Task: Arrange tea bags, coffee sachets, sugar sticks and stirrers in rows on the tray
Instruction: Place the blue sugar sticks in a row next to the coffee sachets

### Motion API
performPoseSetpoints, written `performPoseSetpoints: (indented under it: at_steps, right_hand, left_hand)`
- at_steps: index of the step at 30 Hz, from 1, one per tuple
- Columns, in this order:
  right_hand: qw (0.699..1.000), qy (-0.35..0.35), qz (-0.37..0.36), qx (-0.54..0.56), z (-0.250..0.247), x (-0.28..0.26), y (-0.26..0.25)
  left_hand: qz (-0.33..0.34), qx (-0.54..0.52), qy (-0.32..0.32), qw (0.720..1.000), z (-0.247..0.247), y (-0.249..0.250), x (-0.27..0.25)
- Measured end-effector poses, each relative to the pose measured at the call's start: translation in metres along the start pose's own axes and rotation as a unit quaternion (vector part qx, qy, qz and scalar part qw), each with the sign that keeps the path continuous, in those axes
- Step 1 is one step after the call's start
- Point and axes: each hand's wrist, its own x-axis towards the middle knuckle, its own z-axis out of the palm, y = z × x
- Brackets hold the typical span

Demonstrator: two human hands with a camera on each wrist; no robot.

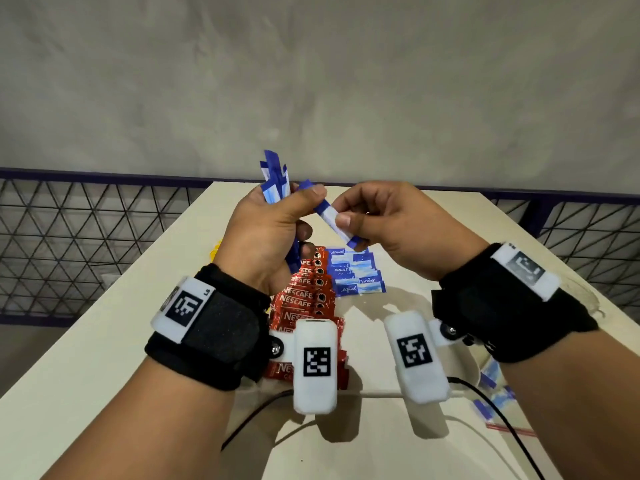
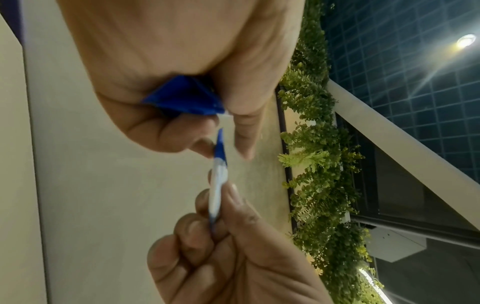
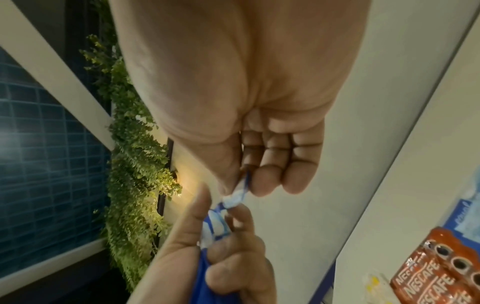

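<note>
- Head view: both hands are raised above a pale cream table (image 1: 104,341). The left hand (image 1: 266,233) is curled round a bundle of blue-and-white paper sugar sticks (image 1: 275,181), whose ends fan out above the fist. The right hand (image 1: 391,226) pinches one single blue-and-white sugar stick (image 1: 334,221) between thumb and forefinger; its far end touches the left thumb. Below the hands, a row of overlapping red Nescafe coffee sachets (image 1: 304,299) runs toward the person, and just beside it, on the right, lies a row of blue-and-white flat sweetener packets (image 1: 353,275). The wrists and the white wrist-camera housings (image 1: 315,365) hide the near end of the red row. A clear zip bag with more blue sticks (image 1: 495,393) lies at the right edge. A black cable (image 1: 498,414) crosses the table. A dark wire-mesh fence (image 1: 69,244) stands behind it.
- Left wrist view: the left hand (image 2: 176,61) closes on blue paper ends (image 2: 187,96). The right hand's fingers (image 2: 233,207) clamp the single stick (image 2: 218,185) edge-on. Only here a ceiling lamp (image 2: 466,40) shows, beside a green leafy wall (image 2: 319,164).
- Right wrist view: the right hand (image 3: 246,92) nips the stick (image 3: 239,191) with the other fingers curled. The left hand (image 3: 226,257) holds the bundle (image 3: 215,224). The red sachets (image 3: 441,273) appear at the lower right, the tray itself cannot be made out.
</note>
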Motion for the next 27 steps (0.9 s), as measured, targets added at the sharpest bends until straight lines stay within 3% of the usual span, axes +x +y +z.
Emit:
performPoseSetpoints:
  at_steps: [4, 7, 10, 13, 15, 18, 21, 27]
  right_hand:
    - [0.998, 0.011, -0.04, 0.046, 0.0, -0.003, 0.002]
    - [0.988, 0.036, -0.125, -0.084, 0.001, -0.003, 0.004]
    - [0.977, 0.06, -0.151, -0.139, 0.002, 0.0, 0.004]
    - [0.979, 0.086, -0.109, -0.15, -0.005, 0.0, 0.002]
    - [0.979, 0.049, -0.049, -0.194, -0.011, 0.0, 0.001]
    - [0.973, -0.018, -0.025, -0.228, -0.015, 0.0, 0.002]
    - [0.976, -0.036, -0.022, -0.215, -0.016, 0.0, 0.001]
    - [0.992, 0.008, -0.009, -0.128, -0.018, 0.0, 0.001]
  left_hand:
    - [-0.064, -0.068, -0.005, 0.996, -0.002, -0.001, 0.003]
    - [-0.132, -0.121, -0.036, 0.983, 0.001, 0.0, 0.0]
    - [-0.152, -0.112, -0.051, 0.981, 0.006, -0.002, -0.004]
    - [-0.076, -0.017, -0.006, 0.997, 0.005, -0.001, -0.004]
    - [0.003, 0.039, 0.006, 0.999, 0.003, 0.002, -0.004]
    - [0.062, 0.11, -0.018, 0.992, 0.003, 0.005, -0.006]
    - [0.095, 0.167, -0.008, 0.981, 0.004, 0.003, -0.007]
    - [0.101, 0.134, 0.016, 0.986, 0.006, -0.002, -0.005]
